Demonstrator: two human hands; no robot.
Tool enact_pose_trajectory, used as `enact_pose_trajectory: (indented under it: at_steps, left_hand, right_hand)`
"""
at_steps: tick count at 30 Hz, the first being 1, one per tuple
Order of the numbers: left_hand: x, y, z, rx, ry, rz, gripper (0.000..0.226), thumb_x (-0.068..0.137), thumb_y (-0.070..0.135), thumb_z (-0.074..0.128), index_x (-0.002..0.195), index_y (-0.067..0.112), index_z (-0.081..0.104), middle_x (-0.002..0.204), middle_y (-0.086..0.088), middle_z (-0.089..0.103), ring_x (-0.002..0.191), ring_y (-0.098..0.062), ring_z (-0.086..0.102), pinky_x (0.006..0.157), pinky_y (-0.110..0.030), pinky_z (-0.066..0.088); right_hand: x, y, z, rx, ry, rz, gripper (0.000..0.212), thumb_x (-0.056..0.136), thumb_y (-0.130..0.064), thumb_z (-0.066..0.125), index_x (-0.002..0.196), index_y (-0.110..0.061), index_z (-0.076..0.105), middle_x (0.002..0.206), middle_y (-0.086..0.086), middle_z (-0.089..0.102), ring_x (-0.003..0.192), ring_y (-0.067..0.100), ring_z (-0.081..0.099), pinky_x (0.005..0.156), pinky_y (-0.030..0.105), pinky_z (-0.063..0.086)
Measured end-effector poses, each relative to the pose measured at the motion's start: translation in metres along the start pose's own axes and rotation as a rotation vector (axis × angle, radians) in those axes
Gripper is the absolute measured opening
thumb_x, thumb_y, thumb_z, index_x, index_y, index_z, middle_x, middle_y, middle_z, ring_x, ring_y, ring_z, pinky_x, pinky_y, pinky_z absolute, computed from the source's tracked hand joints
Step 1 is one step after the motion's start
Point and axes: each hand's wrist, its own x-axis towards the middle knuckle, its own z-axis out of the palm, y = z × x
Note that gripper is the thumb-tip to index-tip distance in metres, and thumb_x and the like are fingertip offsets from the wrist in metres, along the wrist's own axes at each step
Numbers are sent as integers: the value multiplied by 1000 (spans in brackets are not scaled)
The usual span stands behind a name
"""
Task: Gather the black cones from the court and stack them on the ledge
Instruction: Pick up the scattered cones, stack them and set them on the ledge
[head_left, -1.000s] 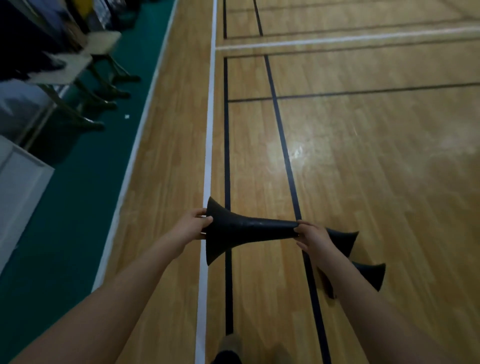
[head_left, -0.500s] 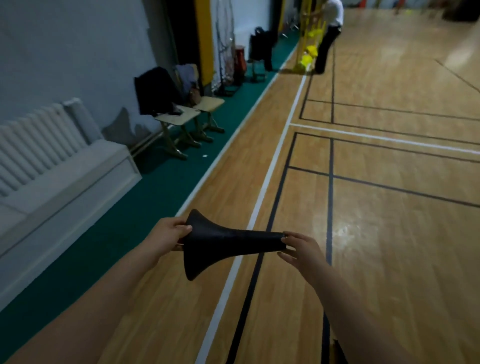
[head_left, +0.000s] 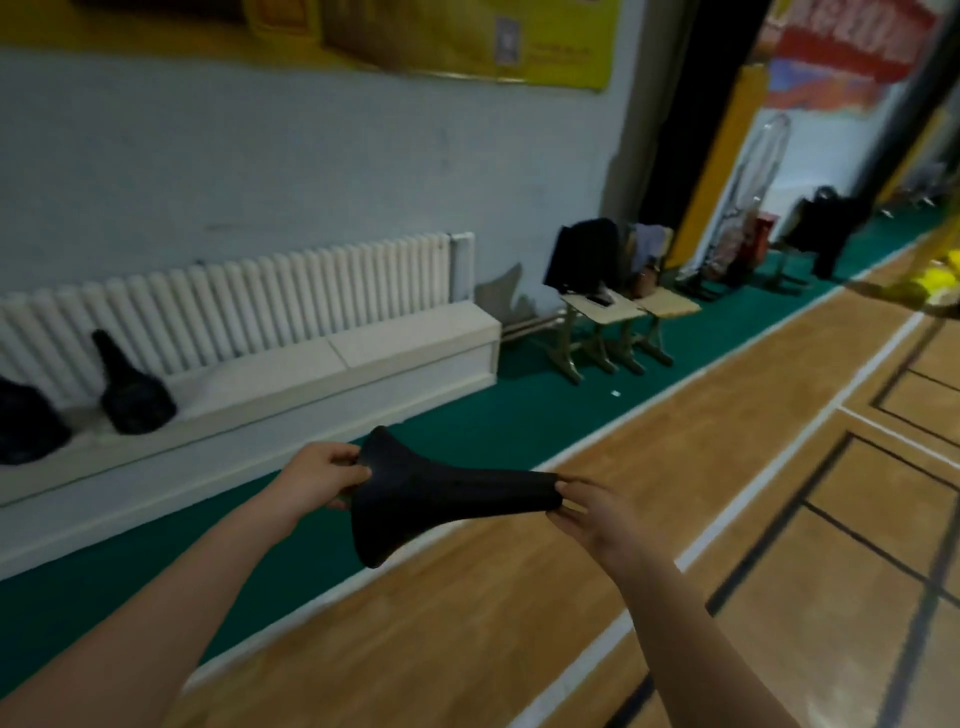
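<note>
- The person holds one black cone (head_left: 447, 499) on its side in mid-air, low in the centre of the view, with its wide base toward nine o'clock and its narrow tip toward three o'clock.
- The left hand (head_left: 317, 480) grips the rim of the base, thumb on top and fingers curled beneath.
- The right hand (head_left: 592, 512) pinches the narrow tip between thumb and fingertips, and the other fingers are loosely bent.
- The white ledge (head_left: 405, 343) runs along the wall at about ten o'clock from the held cone, below a white radiator (head_left: 234, 306).
- A second black cone (head_left: 132, 395) stands upright on the ledge, and another dark cone shape (head_left: 23, 423) sits just beside it at the view's left edge, blurred.
- A green floor strip (head_left: 545, 410) lies between the ledge and the wooden court (head_left: 519, 623).
- Chairs (head_left: 602, 312) draped with dark clothing stand at one o'clock.
</note>
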Motion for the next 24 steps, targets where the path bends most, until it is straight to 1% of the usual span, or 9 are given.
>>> enact_pose_trajectory:
  at_steps: [2, 5, 8, 11, 13, 15, 17, 21, 24]
  left_hand:
    - [6, -17, -48, -2, 41, -35, 17, 88, 1, 58, 101, 7, 67, 95, -12, 68, 77, -16, 63, 57, -22, 50]
    - [18, -37, -112, -62, 86, -63, 20, 88, -5, 56, 99, 9, 66, 90, -9, 67, 73, -14, 62, 50, -17, 49]
    - [30, -57, -176, -99, 137, -67, 21, 88, -4, 57, 97, 13, 66, 86, -8, 68, 74, -16, 63, 56, -21, 51]
    - [42, -79, -234, -106, 181, -79, 23, 88, -3, 58, 95, 17, 66, 82, -8, 67, 70, -18, 62, 58, -23, 52]
    - [50, -95, -270, -103, 217, -96, 21, 89, -1, 58, 93, 17, 67, 76, -7, 67, 70, -19, 63, 65, -29, 52]
    - [58, -107, -298, -106, 259, -110, 18, 89, -1, 58, 95, 14, 67, 73, -8, 67, 69, -20, 62, 67, -31, 51]
    - [66, -120, -320, -120, 307, -130, 18, 89, -3, 57, 98, 10, 67, 69, -8, 64, 67, -20, 61, 64, -29, 50]
    - [92, -142, -353, -154, 380, -176, 21, 90, -4, 56, 104, 8, 65, 65, -8, 60, 64, -19, 59, 59, -24, 51]
    - [127, -148, -372, -165, 404, -202, 21, 91, -3, 56, 107, 8, 64, 70, -11, 62, 67, -21, 60, 61, -26, 52]
  right_hand:
    - [15, 0, 58, -35, -54, 18, 14, 89, 2, 60, 102, -4, 64, 107, 20, 62, 98, 35, 62, 73, 34, 55]
    - [29, -3, 134, -84, -117, 27, 13, 88, 6, 59, 92, -5, 64, 100, 18, 60, 96, 37, 60, 71, 34, 55]
    - [43, -3, 210, -126, -191, 32, 13, 88, 7, 59, 92, -4, 65, 98, 16, 60, 96, 37, 60, 68, 33, 55]
    - [63, 2, 282, -182, -240, 35, 13, 87, 6, 61, 91, -6, 66, 98, 15, 62, 90, 34, 62, 62, 30, 55]
    - [75, 9, 328, -212, -285, 34, 13, 86, 5, 62, 93, -5, 67, 102, 16, 63, 94, 35, 62, 65, 30, 56]
    - [85, 15, 366, -230, -326, 48, 16, 86, 3, 62, 99, -4, 67, 109, 18, 62, 104, 37, 61, 69, 31, 55]
    - [94, 21, 397, -243, -355, 72, 19, 86, 3, 63, 104, -4, 66, 112, 19, 61, 108, 38, 59, 72, 32, 55]
    - [121, 27, 456, -283, -412, 103, 22, 86, 4, 61, 107, -3, 65, 110, 18, 62, 101, 37, 62, 72, 31, 55]
    - [151, 22, 492, -294, -439, 116, 19, 87, 6, 59, 103, -3, 64, 106, 18, 63, 95, 36, 63, 78, 35, 54]
